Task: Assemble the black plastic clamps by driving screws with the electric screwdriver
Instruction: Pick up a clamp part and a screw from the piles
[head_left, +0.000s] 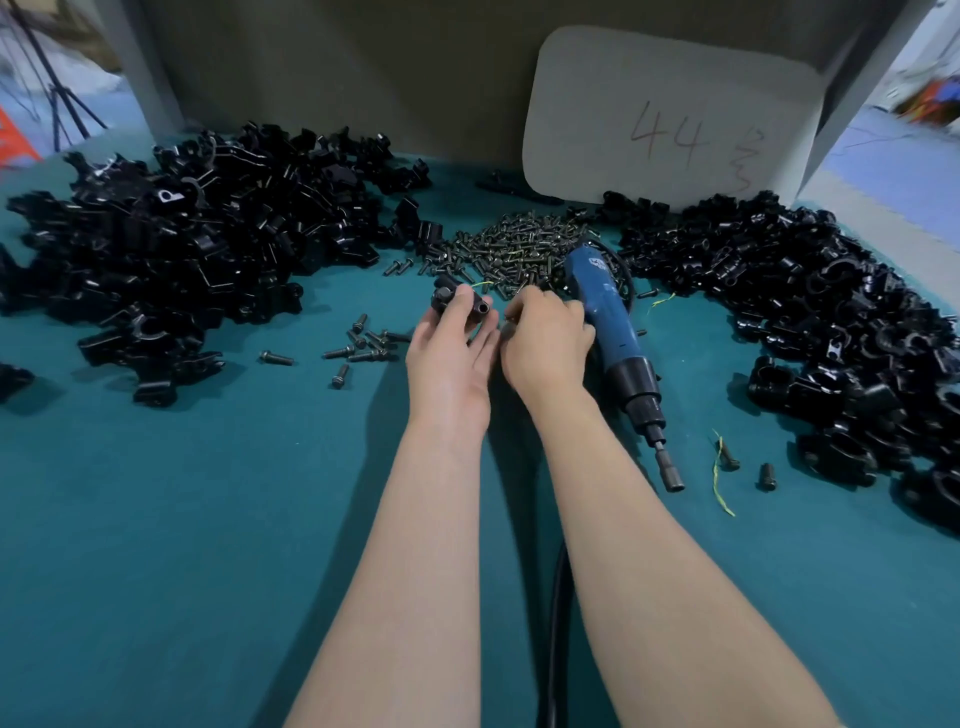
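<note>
My left hand (451, 348) grips a black plastic clamp (457, 303) just in front of the screw pile (519, 249). My right hand (545, 338) is beside it with curled fingers at the near edge of the pile and seems to pinch a screw; the fingertips are hidden. The blue electric screwdriver (615, 338) lies on the green table (208, 519) right of my right hand, its bit pointing toward me.
A big heap of black clamp parts (182, 244) fills the left, another heap (831, 312) the right. Loose screws (363, 343) lie left of my hands, two more (748, 467) near the driver's tip. A white card (670, 114) marked 44 leans on the back wall.
</note>
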